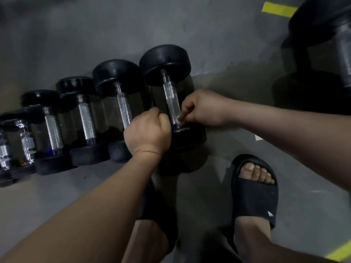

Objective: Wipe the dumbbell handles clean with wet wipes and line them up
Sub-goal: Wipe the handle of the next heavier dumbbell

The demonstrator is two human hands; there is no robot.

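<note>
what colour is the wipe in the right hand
White; head view shows the wet wipe pinched in the right hand.

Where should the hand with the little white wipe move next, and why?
Probably slide the right hand and its wipe up the handle toward the far weight: the wipe is pinched against the handle's near end, with most of the metal lying beyond it.

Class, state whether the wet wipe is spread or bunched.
Bunched: the wipe shows only as a small white wad pinched by the right hand against the dumbbell handle.
</note>
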